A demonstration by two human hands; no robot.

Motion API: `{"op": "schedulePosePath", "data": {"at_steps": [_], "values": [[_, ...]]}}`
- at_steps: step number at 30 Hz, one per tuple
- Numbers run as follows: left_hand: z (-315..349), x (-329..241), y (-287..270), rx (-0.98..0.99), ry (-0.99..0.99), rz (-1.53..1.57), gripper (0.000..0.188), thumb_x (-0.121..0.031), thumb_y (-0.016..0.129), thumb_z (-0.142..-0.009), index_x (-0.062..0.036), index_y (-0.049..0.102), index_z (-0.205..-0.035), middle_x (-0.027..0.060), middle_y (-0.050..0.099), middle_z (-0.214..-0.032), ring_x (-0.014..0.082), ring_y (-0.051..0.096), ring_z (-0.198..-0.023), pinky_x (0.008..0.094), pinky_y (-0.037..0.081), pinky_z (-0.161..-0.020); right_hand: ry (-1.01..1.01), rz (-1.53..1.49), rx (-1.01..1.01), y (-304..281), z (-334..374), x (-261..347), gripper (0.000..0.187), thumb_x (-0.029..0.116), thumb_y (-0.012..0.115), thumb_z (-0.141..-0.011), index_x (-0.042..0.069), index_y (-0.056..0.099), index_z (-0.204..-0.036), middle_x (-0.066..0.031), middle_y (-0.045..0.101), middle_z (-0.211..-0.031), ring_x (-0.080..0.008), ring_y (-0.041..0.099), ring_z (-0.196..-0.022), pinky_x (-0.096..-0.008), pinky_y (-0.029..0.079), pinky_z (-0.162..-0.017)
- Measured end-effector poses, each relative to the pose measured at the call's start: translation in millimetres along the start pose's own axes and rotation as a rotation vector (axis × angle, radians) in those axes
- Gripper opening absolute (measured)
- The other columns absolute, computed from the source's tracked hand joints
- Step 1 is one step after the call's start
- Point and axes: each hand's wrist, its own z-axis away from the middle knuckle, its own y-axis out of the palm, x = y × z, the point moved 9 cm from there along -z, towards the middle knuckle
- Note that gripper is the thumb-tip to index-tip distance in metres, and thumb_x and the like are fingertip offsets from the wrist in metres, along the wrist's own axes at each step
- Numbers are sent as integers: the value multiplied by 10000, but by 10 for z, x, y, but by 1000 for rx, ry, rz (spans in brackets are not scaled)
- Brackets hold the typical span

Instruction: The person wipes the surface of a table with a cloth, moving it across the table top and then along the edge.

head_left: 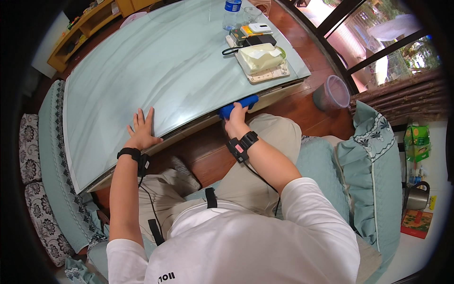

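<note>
My left hand (142, 134) lies flat on the pale, marbled tabletop (175, 61) near its front edge, its fingers spread and nothing under them that I can see. Over at the right part of the same edge, my right hand (236, 118) is closed around a blue cloth (248, 101). The cloth is bunched up against the table's front edge, and the hand covers part of it. Each of my wrists wears a black strap with a small box and a cable.
At the table's far right sit a tissue pack (261, 57), a white device (259, 28) and a water bottle (231, 15). A waste bin (331, 93) stands on the floor beyond the right corner. Teal-covered sofas (53, 142) flank the table's left side and my seat.
</note>
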Motion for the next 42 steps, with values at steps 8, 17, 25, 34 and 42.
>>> {"op": "schedulePosePath", "data": {"at_steps": [8,17,25,34,42], "values": [[-15,-46,65,9,-13,-15,1175,-353,794,-627,-280,-18,-1473,206,-108,-1515,366,-92,-1404,616,9,-1057,-160,-75,-204,-189,-414,201,595,286,410,-888,76,248,-1421,-154,338,-1416,-310,395,-1233,-396,329,-1006],[-62,-23,67,70,3,-40,1178,-432,773,-636,-270,-41,-1471,229,-107,-1507,400,-94,-1395,638,44,-1045,-17,404,95,-151,-187,-462,543,180,431,-933,168,114,-1373,-116,371,-1308,-248,473,-1104,-381,457,-820],[-70,81,92,44,0,1,1173,-405,790,-629,-300,-21,-1470,213,-124,-1510,391,-105,-1396,633,17,-1046,294,360,267,237,359,-554,548,-20,491,-838,149,174,-1251,-147,392,-1216,-289,512,-1045,-444,527,-759],[-77,37,112,52,19,21,1160,-409,778,-645,-304,-31,-1468,207,-136,-1509,375,-130,-1396,638,7,-1046,42,218,-46,-31,-204,-222,540,-75,462,-747,129,289,-1216,-125,424,-1186,-286,500,-1009,-477,485,-778],[-23,33,81,88,11,39,1126,-411,758,-681,-290,-36,-1471,202,-138,-1510,361,-128,-1399,620,14,-1059,256,221,246,178,240,-560,344,-68,460,-798,-29,438,-1140,-162,513,-1120,-314,566,-966,-485,507,-840]]}}
